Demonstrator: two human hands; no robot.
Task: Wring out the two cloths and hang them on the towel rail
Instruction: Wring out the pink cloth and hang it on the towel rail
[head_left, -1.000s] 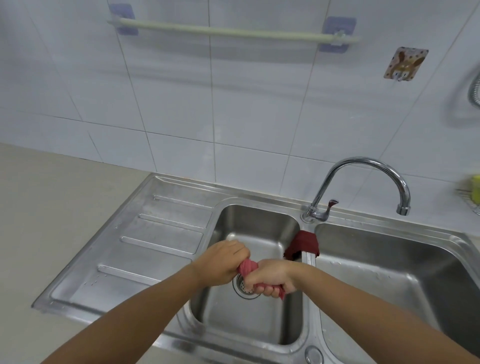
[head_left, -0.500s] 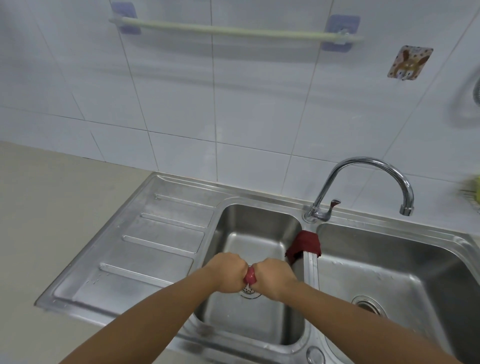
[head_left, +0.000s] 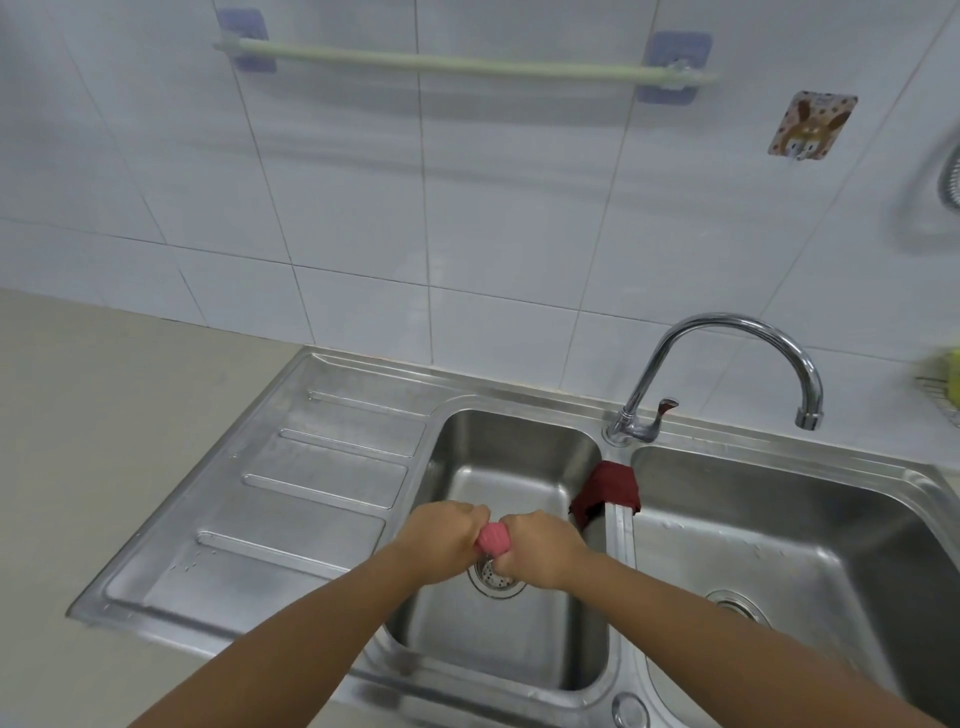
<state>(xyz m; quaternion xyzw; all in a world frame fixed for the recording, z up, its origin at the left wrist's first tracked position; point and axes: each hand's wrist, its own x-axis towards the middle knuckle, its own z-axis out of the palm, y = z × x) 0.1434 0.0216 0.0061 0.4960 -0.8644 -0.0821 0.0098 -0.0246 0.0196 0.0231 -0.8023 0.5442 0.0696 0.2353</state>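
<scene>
A pink cloth (head_left: 492, 539) is twisted into a tight roll between my two fists, above the drain of the left sink bowl (head_left: 511, 452). My left hand (head_left: 442, 535) grips its left end and my right hand (head_left: 540, 548) grips its right end; only a short piece shows between them. A dark red cloth (head_left: 609, 486) lies draped over the divider between the two bowls, just right of my right hand. The pale green towel rail (head_left: 467, 63) is fixed high on the tiled wall, with nothing on it.
A chrome tap (head_left: 727, 358) arches over the right bowl (head_left: 779, 535). The ribbed draining board (head_left: 291, 499) lies to the left, with beige counter (head_left: 104, 415) beyond. A rabbit-print wall hook (head_left: 810, 124) and a wire rack (head_left: 943, 400) holding something yellow sit at the right.
My fists have closed in on each other along the pink cloth and turned, so less of it shows. The dark red cloth has not moved.
</scene>
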